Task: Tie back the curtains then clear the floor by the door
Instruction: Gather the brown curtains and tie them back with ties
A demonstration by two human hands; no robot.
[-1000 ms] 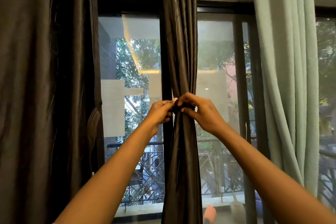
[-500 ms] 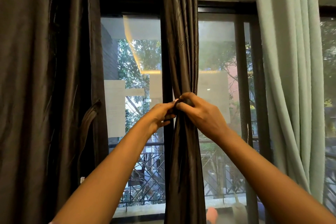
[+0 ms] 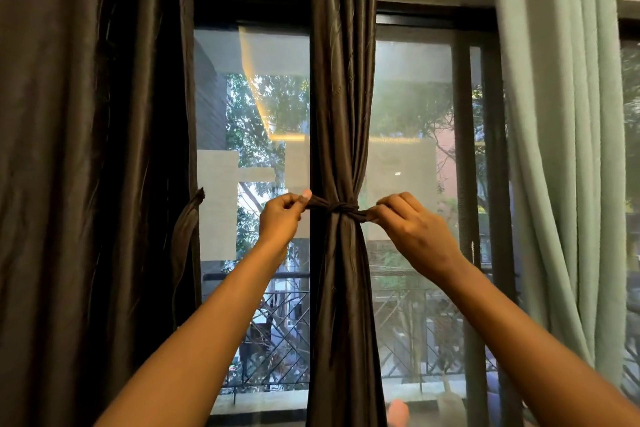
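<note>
Your left hand (image 3: 280, 218) and right hand (image 3: 412, 230) each pinch one end of the dark tie (image 3: 337, 209), knotted around the brown curtain (image 3: 341, 97) at the centre of your view. At 9 o'clock a second brown curtain (image 3: 86, 166) hangs loose; at 3 o'clock hangs a pale green curtain (image 3: 561, 149). Behind them the glass door (image 3: 412, 114) shows a balcony railing (image 3: 277, 329) and trees (image 3: 270, 107).

Dark brown curtain (image 3: 343, 97), gathered and cinched at mid-height.
Bound by a matching dark tie (image 3: 334, 208), knotted at front, ends stretched level to either side; flaring again below the knot.
</note>
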